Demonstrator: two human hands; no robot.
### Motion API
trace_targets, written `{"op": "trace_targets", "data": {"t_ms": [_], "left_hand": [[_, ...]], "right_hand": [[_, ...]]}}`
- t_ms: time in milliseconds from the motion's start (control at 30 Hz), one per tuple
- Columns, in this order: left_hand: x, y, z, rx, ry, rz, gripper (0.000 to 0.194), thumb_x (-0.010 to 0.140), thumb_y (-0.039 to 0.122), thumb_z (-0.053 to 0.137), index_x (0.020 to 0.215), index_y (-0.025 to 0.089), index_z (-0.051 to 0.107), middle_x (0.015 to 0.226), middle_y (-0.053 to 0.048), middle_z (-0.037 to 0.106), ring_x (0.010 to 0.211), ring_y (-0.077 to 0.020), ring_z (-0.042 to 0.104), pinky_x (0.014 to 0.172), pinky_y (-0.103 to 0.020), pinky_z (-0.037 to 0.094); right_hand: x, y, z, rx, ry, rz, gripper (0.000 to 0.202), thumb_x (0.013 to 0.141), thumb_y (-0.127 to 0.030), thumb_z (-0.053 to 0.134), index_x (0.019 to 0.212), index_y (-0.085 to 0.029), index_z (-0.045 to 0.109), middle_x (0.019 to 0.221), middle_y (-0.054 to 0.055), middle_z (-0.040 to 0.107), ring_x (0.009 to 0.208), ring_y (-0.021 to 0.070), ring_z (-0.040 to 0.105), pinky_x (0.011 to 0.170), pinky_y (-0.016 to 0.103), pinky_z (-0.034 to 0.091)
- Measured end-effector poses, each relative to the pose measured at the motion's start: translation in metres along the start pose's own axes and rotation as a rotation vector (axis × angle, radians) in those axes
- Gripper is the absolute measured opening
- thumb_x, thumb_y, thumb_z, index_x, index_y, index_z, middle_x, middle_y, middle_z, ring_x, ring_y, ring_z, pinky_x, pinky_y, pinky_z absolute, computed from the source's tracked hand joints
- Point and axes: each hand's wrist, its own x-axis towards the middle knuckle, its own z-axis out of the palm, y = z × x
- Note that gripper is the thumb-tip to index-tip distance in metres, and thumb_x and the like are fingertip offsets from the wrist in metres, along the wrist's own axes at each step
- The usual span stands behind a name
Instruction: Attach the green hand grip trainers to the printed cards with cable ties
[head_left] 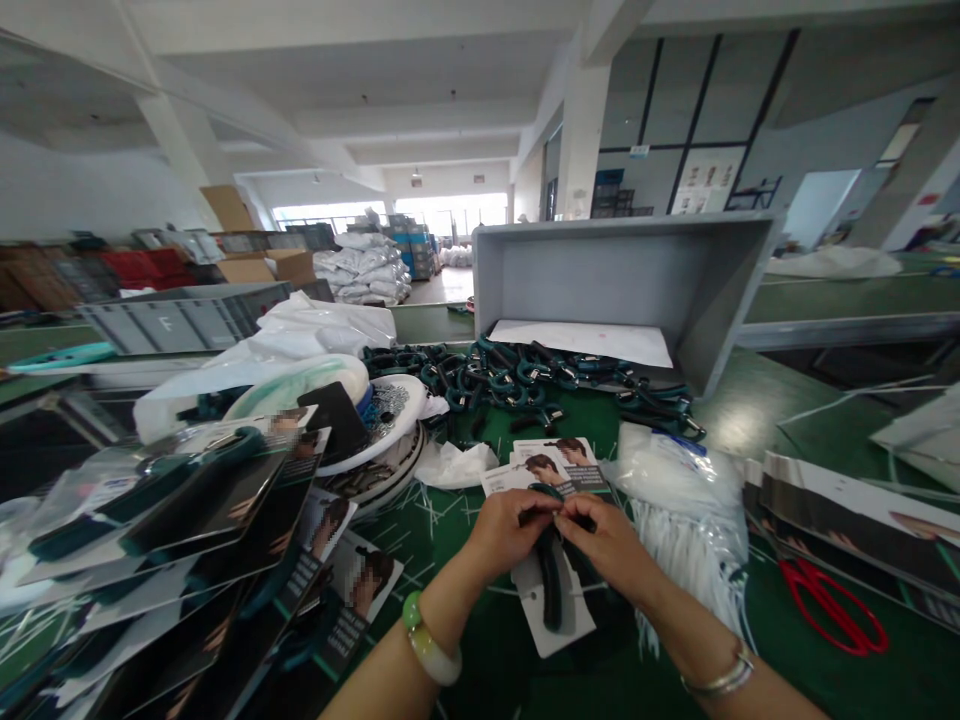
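Dark green-handled tool (552, 585): lying on a white card (571, 628) upon the green desk (487, 655), right of the stacked carded tools (202, 500). Left hand (506, 530) and right hand (604, 540) meet at its upper end, fingers pinched closed; what they grip is too small to tell. Rightward lie white ties (686, 540), then red scissors (832, 605).

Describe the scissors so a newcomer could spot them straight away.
Find the large grey bin on the green worktop. Come nearer from its right end, past the white ties, to the printed cards. The scissors lie beside those dark-and-white cards, set apart by bright red looped handles.
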Motion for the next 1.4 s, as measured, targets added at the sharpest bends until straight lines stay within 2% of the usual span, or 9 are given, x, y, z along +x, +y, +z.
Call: {"op": "trace_targets", "data": {"t_ms": [133,233,367,600,700,900,1033,1200,1400], "left_hand": [[-0.002,0.002,-0.005,-0.073,-0.038,0.007,0.019,0.077,0.025,0.059,0.093,0.019,0.067,0.086,-0.002,0.070,0.078,-0.0143,0.064,0.072,-0.023,0.048],[0.001,0.001,-0.002,0.025,0.052,0.032,0.011,0.078,0.022,0.058,0.078,0.019,0.068,0.079,-0.002,0.068,0.077,-0.0143,0.062,0.073,-0.025,0.047],[0.005,0.006,0.001,0.153,0.199,0.190,0.013,0.077,0.013,0.054,0.079,0.019,0.066,0.097,-0.006,0.058,0.090,-0.0158,0.056,0.078,-0.028,0.046],[0.012,0.018,-0.007,0.252,0.267,0.347,0.012,0.076,0.013,0.054,0.075,0.019,0.065,0.086,-0.004,0.051,0.084,-0.0167,0.050,0.075,-0.032,0.044],[0.012,0.016,-0.004,0.243,0.291,0.397,0.013,0.077,0.014,0.052,0.075,0.018,0.064,0.083,-0.004,0.050,0.082,-0.0163,0.049,0.072,-0.030,0.043],[0.009,0.025,-0.002,0.291,0.215,0.497,0.023,0.081,0.017,0.044,0.073,0.020,0.065,0.081,-0.005,0.053,0.081,-0.0158,0.050,0.072,-0.029,0.042],[0.002,0.027,-0.015,0.279,0.104,0.245,0.018,0.081,0.029,0.050,0.087,0.022,0.065,0.092,-0.006,0.057,0.090,-0.0180,0.052,0.081,-0.031,0.042],[-0.020,0.014,-0.014,0.381,-0.010,-0.195,0.041,0.070,0.038,0.062,0.110,0.030,0.059,0.107,-0.005,0.060,0.099,-0.0261,0.050,0.086,-0.039,0.041],[-0.027,0.013,-0.005,0.358,-0.011,-0.277,0.042,0.065,0.048,0.064,0.106,0.036,0.062,0.109,-0.003,0.060,0.100,-0.0264,0.050,0.087,-0.039,0.040]], "right_hand": [[0.003,-0.004,0.002,-0.054,0.021,0.030,0.016,0.069,-0.030,0.052,0.057,-0.019,0.053,0.065,0.001,0.056,0.068,0.0166,0.053,0.065,0.028,0.041],[0.001,-0.005,0.002,-0.064,0.067,-0.006,0.015,0.069,-0.030,0.054,0.059,-0.019,0.053,0.063,0.000,0.053,0.064,0.0155,0.052,0.061,0.028,0.041],[-0.002,0.000,0.002,0.039,0.168,-0.137,0.010,0.072,-0.029,0.058,0.074,-0.019,0.061,0.082,0.003,0.059,0.075,0.0161,0.055,0.069,0.029,0.044],[0.001,0.002,0.010,0.096,0.320,-0.231,0.012,0.076,-0.031,0.060,0.082,-0.021,0.064,0.092,0.004,0.059,0.079,0.0161,0.055,0.071,0.029,0.045],[0.007,0.001,0.010,0.092,0.269,-0.254,0.010,0.076,-0.027,0.057,0.080,-0.021,0.063,0.088,0.004,0.061,0.083,0.0172,0.056,0.076,0.030,0.045],[0.022,-0.002,-0.002,-0.238,-0.075,-0.229,0.004,0.067,-0.019,0.058,0.067,-0.019,0.062,0.078,0.003,0.062,0.077,0.0184,0.056,0.072,0.030,0.044],[0.022,0.000,-0.009,-0.308,-0.100,-0.267,0.009,0.073,-0.020,0.056,0.076,-0.020,0.064,0.088,0.005,0.063,0.083,0.0190,0.057,0.076,0.032,0.042],[0.006,-0.002,-0.014,-0.328,-0.049,-0.410,0.015,0.083,-0.022,0.049,0.080,-0.020,0.063,0.082,0.004,0.064,0.082,0.0175,0.056,0.074,0.030,0.042],[-0.034,-0.015,-0.005,-0.798,-0.019,-0.454,0.020,0.071,-0.002,0.048,0.069,-0.018,0.061,0.074,0.005,0.060,0.079,0.0212,0.050,0.069,0.033,0.038]]}}
